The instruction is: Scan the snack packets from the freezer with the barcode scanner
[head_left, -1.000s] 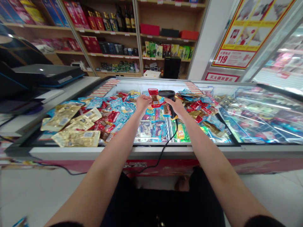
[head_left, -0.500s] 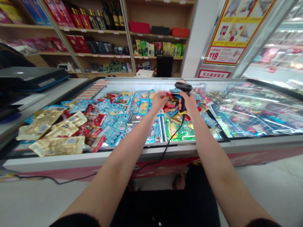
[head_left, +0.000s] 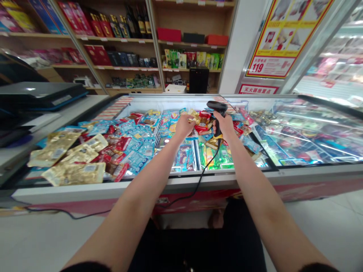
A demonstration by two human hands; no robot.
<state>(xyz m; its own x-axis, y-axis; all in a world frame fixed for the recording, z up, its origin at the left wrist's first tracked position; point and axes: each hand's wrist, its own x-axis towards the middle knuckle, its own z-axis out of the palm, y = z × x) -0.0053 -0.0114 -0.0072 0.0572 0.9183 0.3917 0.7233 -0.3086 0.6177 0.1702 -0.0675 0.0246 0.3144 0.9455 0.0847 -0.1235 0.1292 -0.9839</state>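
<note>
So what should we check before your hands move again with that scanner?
Right hand holding the scanner: ok, the fingers wrap its handle.
Cord free of snags: ok, it hangs loosely over the freezer's front edge.
Left hand holding a packet: cannot tell, it sits against the gold packets.
Barcode showing on those packets: cannot tell, it's too small to see.
Glass lid away from your hands: ok, it covers only the right side.
</note>
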